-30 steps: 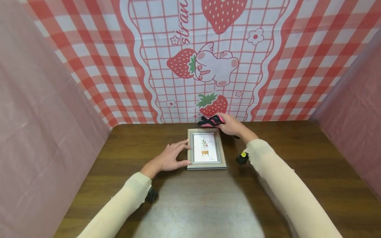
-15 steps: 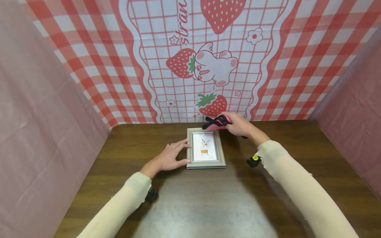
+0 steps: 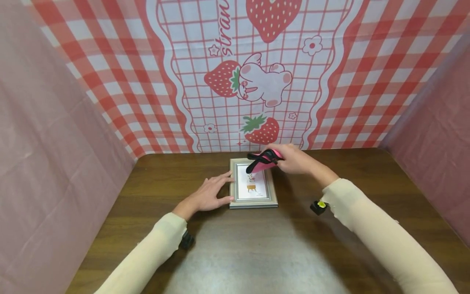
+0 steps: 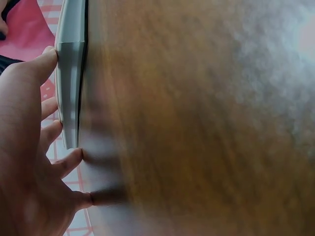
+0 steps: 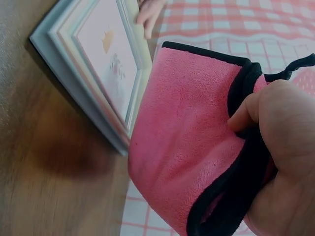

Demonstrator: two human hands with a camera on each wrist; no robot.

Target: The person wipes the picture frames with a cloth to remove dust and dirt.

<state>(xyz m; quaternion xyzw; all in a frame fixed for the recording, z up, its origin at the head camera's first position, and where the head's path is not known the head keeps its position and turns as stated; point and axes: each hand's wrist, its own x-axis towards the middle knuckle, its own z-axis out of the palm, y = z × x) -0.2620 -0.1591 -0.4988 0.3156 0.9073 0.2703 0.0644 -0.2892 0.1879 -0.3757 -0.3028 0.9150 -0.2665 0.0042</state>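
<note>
A picture frame (image 3: 272, 192) with a pale silvery border and a potted-plant print lies flat on the table. My left hand (image 3: 209, 192) touches its left edge with spread, fairly straight fingers; the left wrist view shows the thumb against the side of the picture frame (image 4: 71, 78). In my right hand (image 3: 297, 159) is a bunched pink cloth with black edging (image 3: 265, 160), held over the upper part of the picture. The right wrist view shows thumb and fingers pinching the folded cloth (image 5: 187, 118), with part of it hanging loose beside the frame. Whether cloth and picture touch, I cannot tell.
The brown wooden table (image 3: 235, 249) reflects light near its front. Behind it hangs a red-and-white checked strawberry curtain (image 3: 264, 81). Plain pink curtains stand at the left (image 3: 66, 134) and right (image 3: 433, 122).
My right hand has brought the pink cloth from the frame's far edge toward me, over the upper picture. My left hand stays at the frame's left edge.
</note>
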